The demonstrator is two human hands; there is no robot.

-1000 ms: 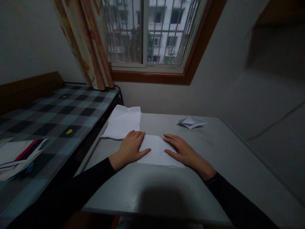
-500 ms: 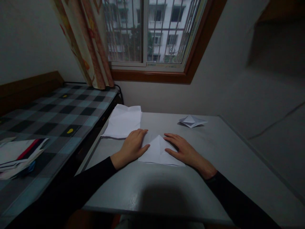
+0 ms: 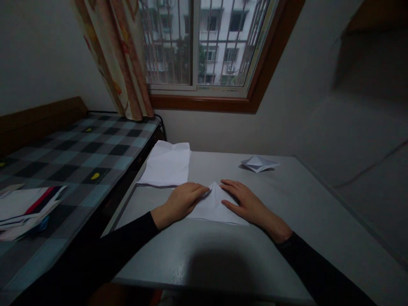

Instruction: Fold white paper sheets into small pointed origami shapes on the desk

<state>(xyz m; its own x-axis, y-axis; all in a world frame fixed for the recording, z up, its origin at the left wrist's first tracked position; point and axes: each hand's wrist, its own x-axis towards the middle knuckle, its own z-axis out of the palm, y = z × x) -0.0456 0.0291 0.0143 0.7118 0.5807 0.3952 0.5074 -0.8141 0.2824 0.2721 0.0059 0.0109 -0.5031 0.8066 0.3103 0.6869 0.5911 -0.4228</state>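
Observation:
A white sheet of paper (image 3: 213, 209), folded to a peak at the top with a crease down its middle, lies flat on the grey table. My left hand (image 3: 184, 199) rests over its left slope, fingers stretched out close together toward the peak; the thumb is mostly hidden. On the right slope lies my right hand (image 3: 245, 202), open, thumb apart from the fingers and pointing at the crease. The paper's left and right corners are partly covered by the hands.
A stack of white paper (image 3: 167, 163) sits at the table's (image 3: 153, 255) back left. Near the back right is a folded paper boat shape (image 3: 259, 163). A bed with a checked cover (image 3: 105, 146) stands left, with papers (image 3: 28, 208) on it. Behind are a curtain (image 3: 127, 63) and window.
My left hand has moved right onto the paper's left slope, its fingers now near the peak. The right hand stays almost where it was. The view has shifted slightly.

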